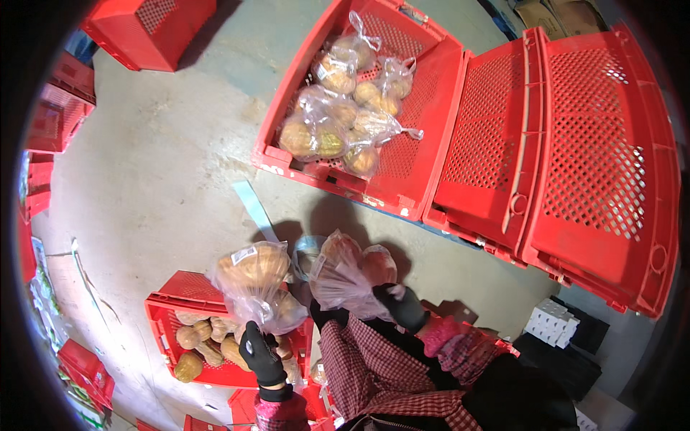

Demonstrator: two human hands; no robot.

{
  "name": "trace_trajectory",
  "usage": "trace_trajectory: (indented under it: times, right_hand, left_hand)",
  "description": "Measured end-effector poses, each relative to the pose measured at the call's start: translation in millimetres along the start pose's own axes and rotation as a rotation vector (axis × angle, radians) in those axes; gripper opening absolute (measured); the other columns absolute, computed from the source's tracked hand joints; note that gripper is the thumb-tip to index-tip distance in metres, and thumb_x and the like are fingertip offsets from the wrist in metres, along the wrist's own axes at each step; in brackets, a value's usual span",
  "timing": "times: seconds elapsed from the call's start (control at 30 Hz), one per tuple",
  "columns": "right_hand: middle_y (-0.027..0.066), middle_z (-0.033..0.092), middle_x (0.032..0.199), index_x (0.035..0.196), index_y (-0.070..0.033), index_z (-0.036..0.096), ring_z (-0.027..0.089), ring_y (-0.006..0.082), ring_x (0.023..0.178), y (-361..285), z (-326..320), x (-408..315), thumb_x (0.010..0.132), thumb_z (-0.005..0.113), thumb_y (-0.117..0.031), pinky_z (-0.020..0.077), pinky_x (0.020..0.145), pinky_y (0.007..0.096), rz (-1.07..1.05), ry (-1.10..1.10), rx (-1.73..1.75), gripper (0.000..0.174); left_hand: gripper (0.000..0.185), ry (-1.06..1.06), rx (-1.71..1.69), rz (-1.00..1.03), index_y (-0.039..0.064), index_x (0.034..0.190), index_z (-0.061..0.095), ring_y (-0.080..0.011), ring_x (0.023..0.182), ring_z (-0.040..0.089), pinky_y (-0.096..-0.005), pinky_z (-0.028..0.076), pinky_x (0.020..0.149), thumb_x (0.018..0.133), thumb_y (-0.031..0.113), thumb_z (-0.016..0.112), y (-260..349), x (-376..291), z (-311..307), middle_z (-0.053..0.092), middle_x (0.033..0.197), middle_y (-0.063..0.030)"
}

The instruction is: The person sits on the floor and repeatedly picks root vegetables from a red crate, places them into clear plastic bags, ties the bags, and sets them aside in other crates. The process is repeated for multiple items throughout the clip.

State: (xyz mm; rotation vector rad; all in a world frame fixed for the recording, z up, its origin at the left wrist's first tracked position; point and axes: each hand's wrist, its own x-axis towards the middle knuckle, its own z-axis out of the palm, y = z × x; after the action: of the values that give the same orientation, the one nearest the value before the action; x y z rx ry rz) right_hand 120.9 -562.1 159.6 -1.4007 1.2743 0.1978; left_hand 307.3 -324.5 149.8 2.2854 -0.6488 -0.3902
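My left hand (262, 353), in a black glove, grips a clear plastic bag of tan squash (256, 269). A white label with a printed code is stuck on that bag. Another clear bag of squash (342, 266) hangs from my black-gloved right hand (404, 308), which is closed on the bag's gathered plastic. Both bags are held above the floor, side by side. Ahead stands a large red crate (420, 156) with several tied bags of squash (329, 116) in its left part. Below my left hand is a smaller red crate (156, 336) with loose squash (210, 353).
More red mesh-sided crates (587, 129) stand to the right of the large one. Another red crate (161, 35) is at the upper left. A pale blue strip (253, 207) and a tape roll (308, 256) lie on the concrete floor (178, 134). White boxes (551, 322) sit at the lower right.
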Motion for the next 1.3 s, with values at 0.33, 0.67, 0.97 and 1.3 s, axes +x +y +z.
trace_trajectory:
  times: [0.33, 0.67, 0.97, 1.3]
  right_hand:
    - [0.0026, 0.057, 0.082, 0.104, -0.006, 0.059, 0.055, 0.0125, 0.071, -173.4, -83.8, -9.7, 0.089, 0.052, -0.013, 0.0448, 0.057, 0.0238, -0.051, 0.087, 1.153, 0.018]
    - [-0.0015, 0.057, 0.088, 0.101, -0.018, 0.057, 0.051, 0.0154, 0.072, -268.6, -114.2, 266.9, 0.084, 0.055, -0.035, 0.0395, 0.054, 0.0304, -0.032, 0.072, 0.972, 0.024]
    - [0.0053, 0.059, 0.104, 0.117, -0.011, 0.051, 0.054, 0.0222, 0.085, -285.4, -127.0, 489.9, 0.084, 0.054, -0.026, 0.0437, 0.07, 0.0355, -0.338, 0.105, -0.548, 0.036]
    - [0.0115, 0.051, 0.115, 0.118, -0.005, 0.052, 0.054, 0.0241, 0.101, -256.2, -207.6, 466.5, 0.079, 0.058, -0.01, 0.0464, 0.083, 0.0331, -0.238, 0.085, 0.298, 0.039]
  left_hand:
    - [0.033, -0.041, -0.236, -0.084, -0.004, 0.112, 0.048, -0.0168, 0.052, 0.047, -0.0275, 0.037, 0.045, 0.079, -0.003, 0.051, 79.8, -12.5, -79.7, 0.047, 0.066, -0.0072]
    - [0.03, 0.12, -0.679, -1.096, 0.004, 0.062, 0.046, -0.0119, 0.044, 0.043, -0.0276, 0.034, 0.045, 0.089, 0.016, 0.05, 156.2, 22.9, -35.4, 0.048, 0.053, -0.0032]
    - [0.004, -0.31, -0.853, -0.58, 0.002, 0.08, 0.058, -0.0137, 0.054, 0.051, -0.0287, 0.04, 0.05, 0.083, 0.004, 0.058, 232.8, 130.9, 28.3, 0.055, 0.061, -0.0071]
    - [0.014, -0.462, -1.096, -0.389, 0.002, 0.091, 0.065, -0.0186, 0.064, 0.058, -0.0318, 0.043, 0.057, 0.086, 0.013, 0.058, 279.0, 184.5, 163.7, 0.061, 0.071, -0.0158]
